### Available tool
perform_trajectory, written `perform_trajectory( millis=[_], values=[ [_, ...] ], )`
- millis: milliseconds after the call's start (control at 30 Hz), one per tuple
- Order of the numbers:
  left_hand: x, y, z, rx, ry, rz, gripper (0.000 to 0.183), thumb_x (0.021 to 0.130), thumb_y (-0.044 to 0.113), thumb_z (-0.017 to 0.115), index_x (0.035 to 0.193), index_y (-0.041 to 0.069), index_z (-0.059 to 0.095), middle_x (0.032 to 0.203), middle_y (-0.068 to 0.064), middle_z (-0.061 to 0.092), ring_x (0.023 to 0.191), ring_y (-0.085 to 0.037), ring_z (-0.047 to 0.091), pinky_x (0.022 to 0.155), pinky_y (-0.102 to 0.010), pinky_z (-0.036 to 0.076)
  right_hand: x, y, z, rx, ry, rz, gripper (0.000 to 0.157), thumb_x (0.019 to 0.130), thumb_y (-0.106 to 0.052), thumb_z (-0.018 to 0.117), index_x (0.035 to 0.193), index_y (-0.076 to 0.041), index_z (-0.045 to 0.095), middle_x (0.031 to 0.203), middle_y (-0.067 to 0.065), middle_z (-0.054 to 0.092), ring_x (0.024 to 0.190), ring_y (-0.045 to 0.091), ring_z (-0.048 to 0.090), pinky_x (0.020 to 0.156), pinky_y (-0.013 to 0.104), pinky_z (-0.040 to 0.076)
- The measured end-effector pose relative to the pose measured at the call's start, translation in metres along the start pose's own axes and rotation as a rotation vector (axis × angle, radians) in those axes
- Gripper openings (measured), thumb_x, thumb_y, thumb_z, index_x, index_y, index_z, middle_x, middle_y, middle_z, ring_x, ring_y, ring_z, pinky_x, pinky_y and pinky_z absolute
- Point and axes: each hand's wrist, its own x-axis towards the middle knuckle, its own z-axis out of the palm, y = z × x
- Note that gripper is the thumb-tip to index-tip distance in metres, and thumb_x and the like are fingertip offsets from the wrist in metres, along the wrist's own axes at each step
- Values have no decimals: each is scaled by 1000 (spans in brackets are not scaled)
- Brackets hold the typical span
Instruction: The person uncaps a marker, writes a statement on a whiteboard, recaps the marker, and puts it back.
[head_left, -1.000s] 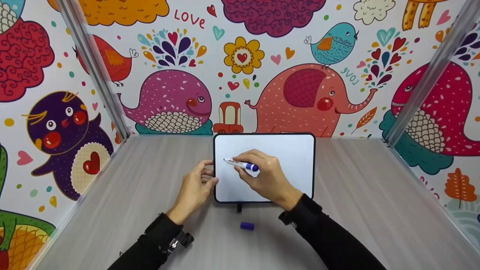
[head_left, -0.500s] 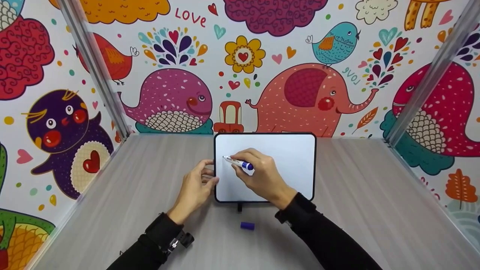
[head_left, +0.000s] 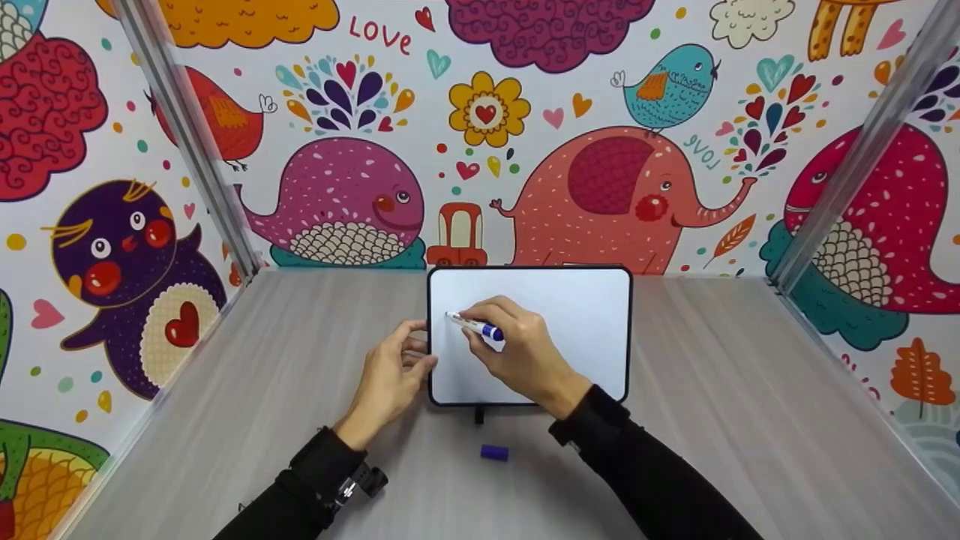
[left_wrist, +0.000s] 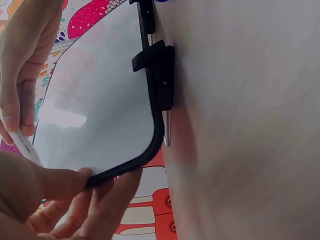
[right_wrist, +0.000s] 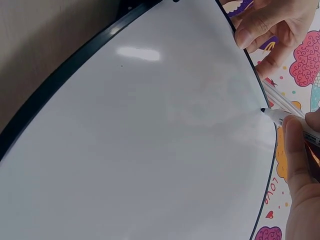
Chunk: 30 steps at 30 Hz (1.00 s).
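Observation:
A small whiteboard (head_left: 559, 289) with a black frame stands propped on the table. My left hand (head_left: 388, 379) grips its left edge, the thumb (left_wrist: 65, 182) on the front and the other fingers behind. In my right hand (head_left: 529, 352) a white marker with a blue end (head_left: 480, 327) is pinched, uncapped, its tip pointing at the upper left part of the board. The right wrist view shows the dark marker tip (right_wrist: 263, 110) at or very near the board surface; contact is hard to tell. No drawn line is visible on the board.
A blue marker cap (head_left: 494, 452) lies on the grey table (head_left: 337, 300) in front of the board. Black stand feet (left_wrist: 160, 75) hold up the board's lower edge. Walls with cartoon prints (head_left: 345, 195) enclose the table at the back and sides.
My right hand has shifted slightly left and up with the marker, mostly between the first two frames; it has hardly moved since. My left hand keeps its place on the board's edge.

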Motion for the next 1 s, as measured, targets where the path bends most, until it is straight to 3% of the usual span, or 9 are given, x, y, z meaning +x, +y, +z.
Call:
perform_trajectory(
  millis=[1000],
  values=[
    [0, 0, 0, 20, 9, 19, 46, 106, -5, 80, 150, -1, 69, 113, -19, 84, 98, -32, 85, 85, -41, 72, -9, -1, 3, 55, -55, 18, 21, 100, 2, 89, 118, 1, 80, 112, 14, 83, 105, 23, 86, 96, 30, 73]
  ],
)
